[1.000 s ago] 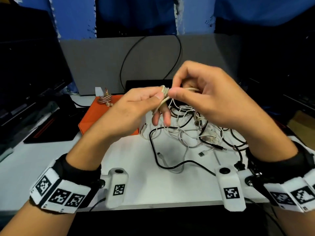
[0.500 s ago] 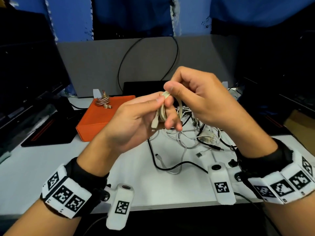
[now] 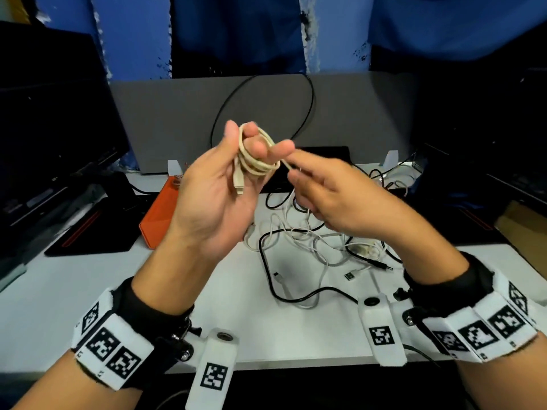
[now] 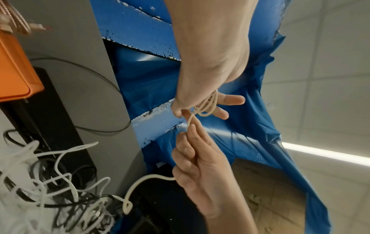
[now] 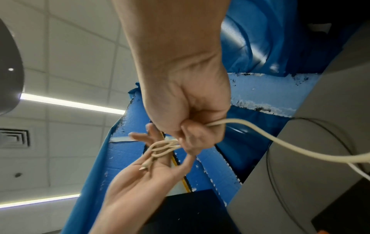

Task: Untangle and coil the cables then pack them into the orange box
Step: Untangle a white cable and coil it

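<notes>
Left hand (image 3: 219, 184) palm-up, beige rubbery charging cable (image 3: 257, 161) looped round its fingers; right hand (image 3: 331, 199) pinches the cable's tail. Risk: loops slipping off if the tail snags in the tangled pile of white and black cables (image 3: 319, 247). Flat orange box (image 3: 157, 217) sits left, behind the left hand, a braided coil (image 4: 15, 23) on it.

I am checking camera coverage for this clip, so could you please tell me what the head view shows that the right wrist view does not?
Only the head view shows the white table, the orange box at its far left and the tangle of black and white cables lying on it. Only the right wrist view shows the ceiling with its light strips. Both show the left hand with the beige cable looped round its fingers, and the right hand pinching the cable's free length.
</notes>
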`<state>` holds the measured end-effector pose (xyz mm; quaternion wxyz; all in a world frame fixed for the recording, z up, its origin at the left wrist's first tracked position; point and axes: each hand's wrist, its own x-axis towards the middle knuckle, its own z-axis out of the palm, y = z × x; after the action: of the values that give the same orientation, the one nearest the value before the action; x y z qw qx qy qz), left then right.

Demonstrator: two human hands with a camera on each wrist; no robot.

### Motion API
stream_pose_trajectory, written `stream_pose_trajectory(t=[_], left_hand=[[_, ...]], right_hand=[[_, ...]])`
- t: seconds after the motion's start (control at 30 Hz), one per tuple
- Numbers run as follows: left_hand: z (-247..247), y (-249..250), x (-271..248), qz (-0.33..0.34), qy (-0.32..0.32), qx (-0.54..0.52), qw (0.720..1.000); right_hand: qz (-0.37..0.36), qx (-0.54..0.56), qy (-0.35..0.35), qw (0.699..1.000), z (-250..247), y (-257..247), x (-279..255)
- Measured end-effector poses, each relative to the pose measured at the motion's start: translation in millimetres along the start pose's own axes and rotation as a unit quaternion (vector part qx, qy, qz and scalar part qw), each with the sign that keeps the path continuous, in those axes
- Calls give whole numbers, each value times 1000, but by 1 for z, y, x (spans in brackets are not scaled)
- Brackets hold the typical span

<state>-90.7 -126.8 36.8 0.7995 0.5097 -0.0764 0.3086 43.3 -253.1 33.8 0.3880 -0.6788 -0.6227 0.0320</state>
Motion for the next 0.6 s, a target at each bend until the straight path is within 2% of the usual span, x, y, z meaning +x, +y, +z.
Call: stream_pose_trajectory(t=[0.07, 0.13, 0.27, 0.33, 0.37, 0.4, 0.5, 0.6], left_hand=[[-6, -7, 3, 39, 35, 86, 995], [-11, -13, 5, 87, 59, 242, 965], [-13, -20, 3, 142, 35, 490, 859], [-16, -22, 2, 131, 13, 612, 780], [-18, -21, 2, 113, -7, 638, 762], [-17, -20, 2, 89, -35, 626, 774], [-14, -15, 2, 25, -90, 507, 857], [-12, -8, 1, 4, -102, 448, 888]], right_hand=[[13, -72, -55, 996, 7, -1, 0], [16, -107, -89, 990, 8, -5, -3], [2, -150, -106, 983, 3, -14, -9], [-7, -134, -88, 987, -3, -18, -12], [-8, -115, -67, 991, -7, -20, -14], [-9, -89, -44, 995, -11, -21, -14], [-28, 7, 37, 999, -14, -21, -14], [-45, 46, 109, 992, -8, -17, -9]])
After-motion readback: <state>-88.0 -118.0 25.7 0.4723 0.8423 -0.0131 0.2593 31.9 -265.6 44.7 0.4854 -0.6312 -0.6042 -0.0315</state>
